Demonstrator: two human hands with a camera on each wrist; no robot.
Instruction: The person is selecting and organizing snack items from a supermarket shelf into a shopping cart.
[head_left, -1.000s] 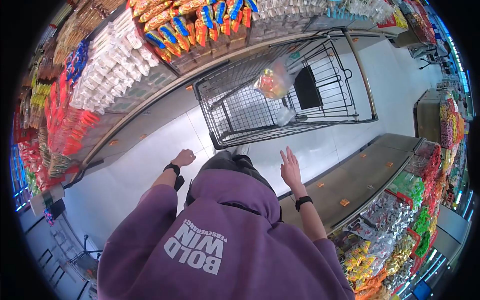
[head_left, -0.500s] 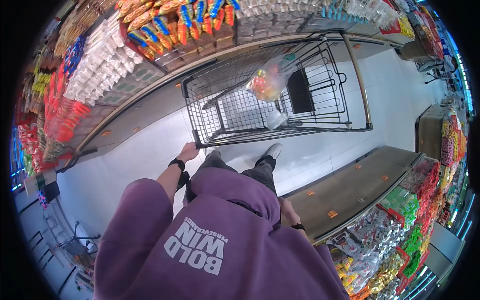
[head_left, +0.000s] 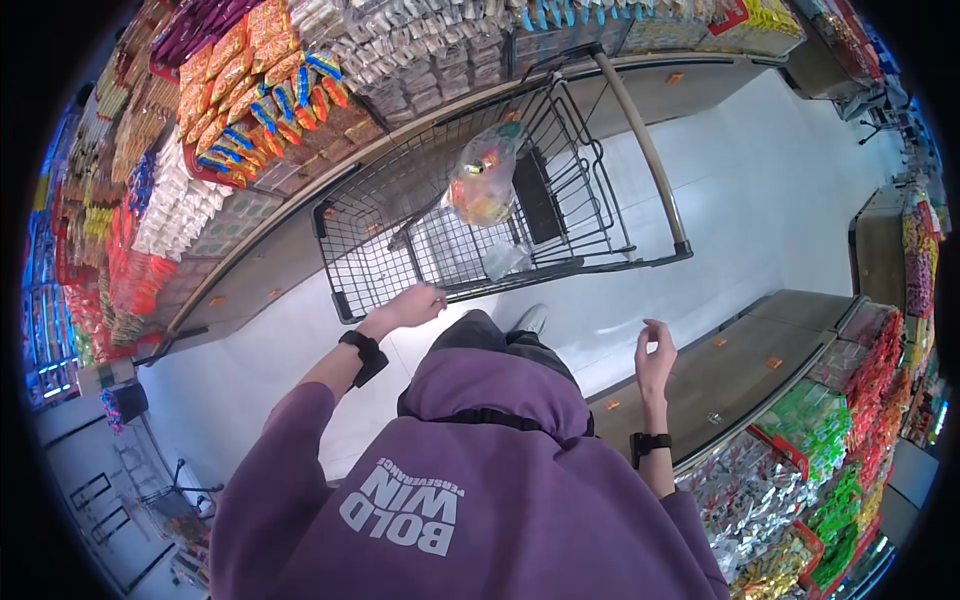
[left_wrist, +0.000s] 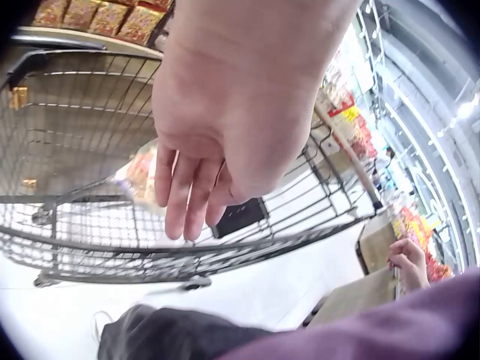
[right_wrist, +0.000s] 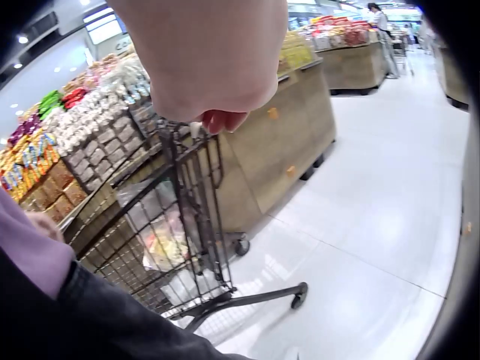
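Observation:
A wire shopping cart [head_left: 640,130] stands across the front of the person, its handle toward the right. My left hand [head_left: 413,305] is at the cart's near side rail with fingers loosely extended; in the left wrist view, the left hand [left_wrist: 225,112] overlaps the basket and grips nothing. My right hand [head_left: 655,360] hangs in the air right of the body, loosely bent and holding nothing. In the right wrist view, most fingers of the right hand [right_wrist: 214,67] are hidden behind the wrist. Inside the cart lie a filled clear plastic bag [head_left: 485,180] and a smaller whitish bag [head_left: 507,262].
Beyond the cart runs a long display of snacks, including orange packets [head_left: 235,75] and whitish packs [head_left: 180,215]. A lower candy counter [head_left: 740,365] borders the right side. Pale floor [head_left: 740,220] lies between them. A person [right_wrist: 382,30] stands far down the aisle.
The cart has shifted left in the head view. My left hand has gone from the cart's front corner rightward along its near side. My right hand has swung out from beside the waist.

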